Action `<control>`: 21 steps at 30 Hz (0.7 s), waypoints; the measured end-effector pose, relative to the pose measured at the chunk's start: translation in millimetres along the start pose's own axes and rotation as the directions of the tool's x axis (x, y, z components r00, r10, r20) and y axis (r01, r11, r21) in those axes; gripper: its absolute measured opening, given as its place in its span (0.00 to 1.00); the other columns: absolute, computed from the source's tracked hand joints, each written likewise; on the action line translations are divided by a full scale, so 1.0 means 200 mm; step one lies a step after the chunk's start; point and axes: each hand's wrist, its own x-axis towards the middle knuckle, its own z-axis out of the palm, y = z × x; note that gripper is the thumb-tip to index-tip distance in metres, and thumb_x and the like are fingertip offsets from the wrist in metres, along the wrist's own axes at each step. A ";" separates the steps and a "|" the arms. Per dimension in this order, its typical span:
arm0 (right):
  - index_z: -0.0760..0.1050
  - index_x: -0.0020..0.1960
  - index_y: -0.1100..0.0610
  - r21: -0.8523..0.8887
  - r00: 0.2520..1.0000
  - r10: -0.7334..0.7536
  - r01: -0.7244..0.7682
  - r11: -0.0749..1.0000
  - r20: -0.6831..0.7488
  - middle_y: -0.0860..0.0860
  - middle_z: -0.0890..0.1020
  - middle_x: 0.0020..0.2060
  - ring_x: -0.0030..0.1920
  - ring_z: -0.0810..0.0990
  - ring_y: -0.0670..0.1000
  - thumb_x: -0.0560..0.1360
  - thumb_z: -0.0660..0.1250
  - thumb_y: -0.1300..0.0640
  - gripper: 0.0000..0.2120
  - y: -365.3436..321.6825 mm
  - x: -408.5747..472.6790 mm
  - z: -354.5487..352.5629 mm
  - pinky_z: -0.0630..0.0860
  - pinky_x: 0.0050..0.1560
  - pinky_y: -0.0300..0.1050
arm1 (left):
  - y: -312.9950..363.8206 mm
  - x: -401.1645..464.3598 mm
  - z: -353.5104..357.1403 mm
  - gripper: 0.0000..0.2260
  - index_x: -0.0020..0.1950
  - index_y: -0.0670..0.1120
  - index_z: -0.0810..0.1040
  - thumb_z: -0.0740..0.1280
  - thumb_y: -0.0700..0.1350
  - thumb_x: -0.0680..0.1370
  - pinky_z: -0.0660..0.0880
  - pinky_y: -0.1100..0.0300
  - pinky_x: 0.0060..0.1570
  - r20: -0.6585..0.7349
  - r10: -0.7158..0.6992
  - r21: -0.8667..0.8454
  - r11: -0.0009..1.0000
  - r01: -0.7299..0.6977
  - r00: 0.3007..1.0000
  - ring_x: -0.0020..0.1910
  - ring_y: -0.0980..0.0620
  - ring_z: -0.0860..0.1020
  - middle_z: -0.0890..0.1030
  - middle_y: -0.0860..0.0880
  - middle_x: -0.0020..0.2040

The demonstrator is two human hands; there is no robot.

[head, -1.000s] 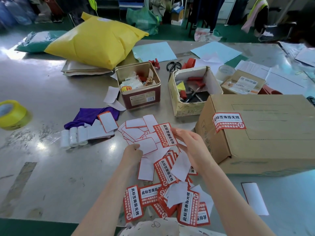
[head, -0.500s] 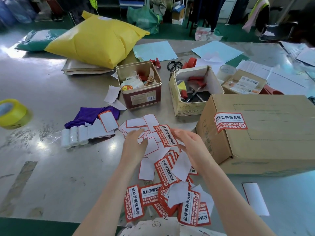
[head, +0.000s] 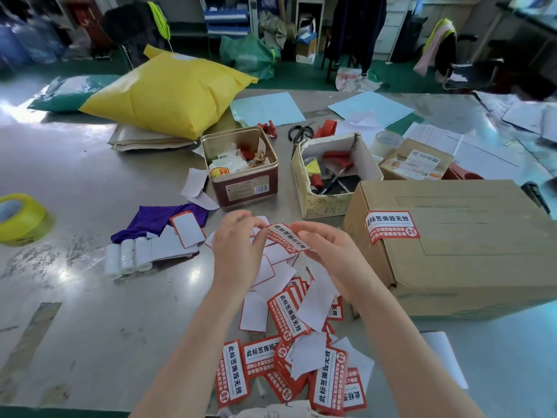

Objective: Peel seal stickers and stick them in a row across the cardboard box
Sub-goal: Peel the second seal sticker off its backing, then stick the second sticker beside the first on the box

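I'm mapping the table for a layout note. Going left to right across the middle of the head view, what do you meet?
yellow tape roll → purple cloth → left hand → held seal sticker → right hand → cardboard box

Bright daylight falls from the far left onto the metal table (head: 75, 188), throwing white glare patches left of the yellow bag (head: 168, 95). Beyond the bag the room lies dim. Straight edges bow at the frame's margins; fine detail is slightly soft.
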 end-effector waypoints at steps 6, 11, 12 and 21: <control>0.78 0.58 0.52 0.125 0.988 -0.126 0.136 0.983 -0.090 0.50 0.85 0.48 0.50 0.84 0.50 0.77 0.62 0.59 0.11 -0.12 -0.07 -0.14 0.79 0.55 0.51 | 0.18 -0.01 -0.03 0.10 0.52 0.44 0.81 0.66 0.48 0.76 0.61 0.74 0.50 -0.111 -0.021 -0.096 0.995 0.010 0.994 0.61 0.53 0.70 0.75 0.46 0.60; 0.79 0.55 0.55 0.190 0.926 -0.245 0.306 0.933 -0.286 0.48 0.85 0.47 0.50 0.82 0.46 0.78 0.62 0.61 0.10 -0.17 -0.11 -0.33 0.77 0.51 0.43 | 0.35 -0.02 -0.03 0.11 0.53 0.47 0.80 0.65 0.50 0.76 0.71 0.70 0.54 -0.087 -0.181 -0.333 0.932 0.142 0.980 0.56 0.55 0.75 0.80 0.49 0.55; 0.80 0.53 0.54 0.200 0.908 -0.252 0.330 0.923 -0.334 0.48 0.84 0.48 0.51 0.81 0.47 0.78 0.62 0.61 0.10 -0.16 -0.11 -0.38 0.76 0.52 0.43 | 0.41 -0.03 -0.03 0.11 0.54 0.47 0.80 0.65 0.51 0.76 0.73 0.63 0.54 -0.043 -0.250 -0.414 0.886 0.210 0.967 0.54 0.55 0.76 0.80 0.50 0.54; 0.79 0.47 0.56 0.365 0.902 -0.083 0.254 0.896 -0.423 0.53 0.84 0.44 0.48 0.82 0.51 0.80 0.59 0.53 0.12 -0.09 -0.14 -0.65 0.77 0.46 0.44 | 0.65 -0.09 0.13 0.10 0.55 0.47 0.80 0.63 0.49 0.78 0.68 0.58 0.58 0.281 -0.403 -0.672 0.566 0.479 0.871 0.55 0.55 0.76 0.83 0.52 0.51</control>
